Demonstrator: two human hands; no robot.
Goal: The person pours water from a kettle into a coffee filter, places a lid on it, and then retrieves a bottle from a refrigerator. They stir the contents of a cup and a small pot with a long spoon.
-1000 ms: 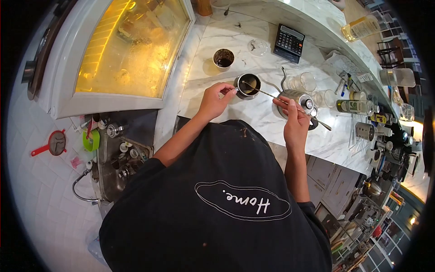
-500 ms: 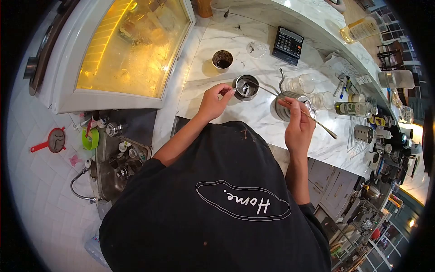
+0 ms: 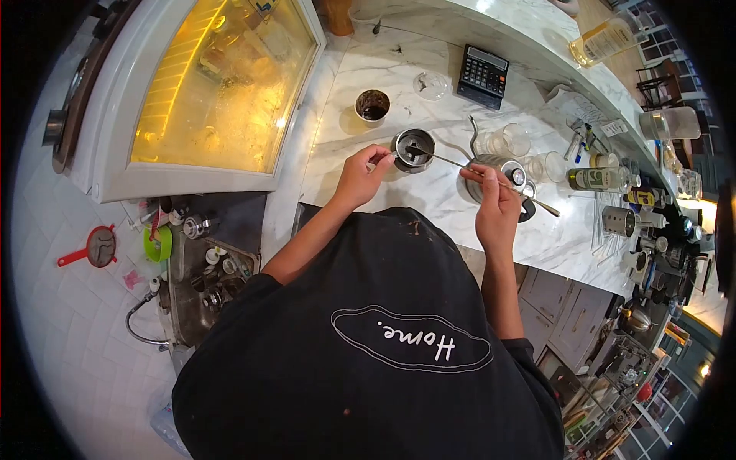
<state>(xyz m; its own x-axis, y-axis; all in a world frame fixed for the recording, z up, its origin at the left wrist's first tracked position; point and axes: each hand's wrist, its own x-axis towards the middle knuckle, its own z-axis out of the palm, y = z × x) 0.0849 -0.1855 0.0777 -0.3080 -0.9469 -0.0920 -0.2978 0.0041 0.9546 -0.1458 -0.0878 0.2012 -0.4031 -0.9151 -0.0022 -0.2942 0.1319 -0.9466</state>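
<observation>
A small steel pitcher [image 3: 414,149] stands on the marble counter [image 3: 429,199]. My left hand [image 3: 360,178] pinches its handle at the left side. My right hand [image 3: 494,203] holds a long thin metal spoon [image 3: 460,162], whose tip dips into the pitcher's dark contents. Right behind my right hand sits a steel gooseneck kettle [image 3: 500,169]. A paper cup [image 3: 372,105] with dark residue stands farther back.
A black calculator [image 3: 481,75] lies at the back. Clear glasses [image 3: 515,140], bottles [image 3: 594,179] and tools crowd the right side. A lit display case [image 3: 222,84] is on the left, a sink [image 3: 203,280] below it. Cabinets lie under the counter.
The spoon has kept moving inside the pitcher, and my right hand shifted slightly with it. My left hand stays on the pitcher handle. The view drifted a little.
</observation>
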